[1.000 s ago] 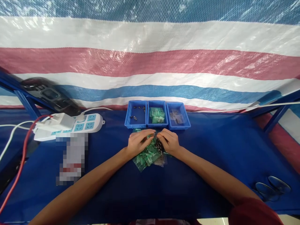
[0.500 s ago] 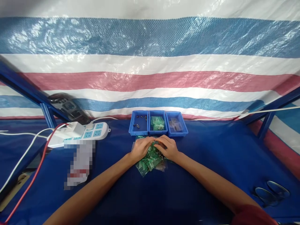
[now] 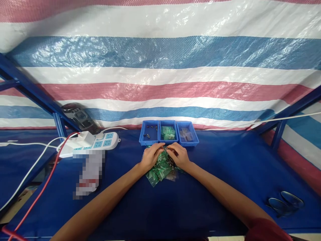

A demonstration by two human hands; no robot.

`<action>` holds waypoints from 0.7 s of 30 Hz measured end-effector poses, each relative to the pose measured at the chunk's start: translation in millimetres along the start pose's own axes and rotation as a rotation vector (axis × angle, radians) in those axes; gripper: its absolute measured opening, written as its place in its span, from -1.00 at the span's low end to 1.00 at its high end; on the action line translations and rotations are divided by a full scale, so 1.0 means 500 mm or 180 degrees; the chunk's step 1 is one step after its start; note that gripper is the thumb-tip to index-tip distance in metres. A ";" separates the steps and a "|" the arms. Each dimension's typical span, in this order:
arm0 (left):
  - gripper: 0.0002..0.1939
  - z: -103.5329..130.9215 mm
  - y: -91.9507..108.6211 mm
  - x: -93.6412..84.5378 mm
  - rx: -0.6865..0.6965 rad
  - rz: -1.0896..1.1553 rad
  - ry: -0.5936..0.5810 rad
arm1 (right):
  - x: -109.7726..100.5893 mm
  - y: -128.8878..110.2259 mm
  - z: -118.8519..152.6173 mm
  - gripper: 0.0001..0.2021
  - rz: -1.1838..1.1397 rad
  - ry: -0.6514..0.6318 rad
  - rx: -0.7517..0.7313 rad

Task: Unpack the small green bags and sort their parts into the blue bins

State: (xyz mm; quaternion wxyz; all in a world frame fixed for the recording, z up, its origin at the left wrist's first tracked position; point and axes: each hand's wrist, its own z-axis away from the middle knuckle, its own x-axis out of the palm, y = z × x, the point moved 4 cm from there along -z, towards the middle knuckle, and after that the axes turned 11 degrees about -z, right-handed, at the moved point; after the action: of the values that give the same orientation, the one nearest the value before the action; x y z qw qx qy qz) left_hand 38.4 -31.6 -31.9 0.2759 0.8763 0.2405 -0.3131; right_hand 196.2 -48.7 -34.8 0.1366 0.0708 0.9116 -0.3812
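A pile of small green packets (image 3: 159, 170) in clear plastic lies on the blue table, with small dark metal pieces (image 3: 171, 162) at its right side. My left hand (image 3: 151, 156) is over the pile's upper left, thumb and fingers drawn together. From the right, my right hand (image 3: 180, 156) meets it with its fingers curled in a pinch. Both sets of fingertips come close together above the far end of the pile. Whatever sits between them is too small and too covered to name.
Behind my hands stand three blue bins: the left bin (image 3: 141, 134) with small dark parts, the middle bin (image 3: 168, 142) with green packets, the right bin (image 3: 196, 136) with clear bags. A power strip (image 3: 110, 140) with cables lies left, eyeglasses (image 3: 284, 204) right.
The camera view has tilted and shifted slightly. My fingertips have moved a little at the far end of the pile, and the hands stay close together there.
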 end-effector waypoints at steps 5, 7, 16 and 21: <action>-0.77 -0.008 0.011 -0.010 0.0241 0.0079 0.0142 | 0.000 0.000 -0.003 -0.81 -0.0055 -0.0028 0.0022; -0.80 -0.008 0.016 -0.011 0.0266 0.0110 0.0162 | 0.001 -0.001 -0.004 -0.81 -0.0070 -0.0063 0.0008; -0.82 -0.117 -0.002 -0.094 -0.0719 0.0091 0.0083 | -0.004 0.001 -0.004 -0.71 -0.0115 -0.0035 0.0266; -0.69 -0.221 -0.088 -0.162 -0.1205 -0.0154 -0.0426 | -0.003 0.003 -0.005 -0.69 -0.0132 -0.0080 0.0292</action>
State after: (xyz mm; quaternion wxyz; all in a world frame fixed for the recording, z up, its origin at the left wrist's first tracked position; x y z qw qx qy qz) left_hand 2.5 50.6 80.5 0.4435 0.7800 0.2972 -0.3265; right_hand 197.6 -45.8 -33.4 0.1368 0.0533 0.8927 -0.4261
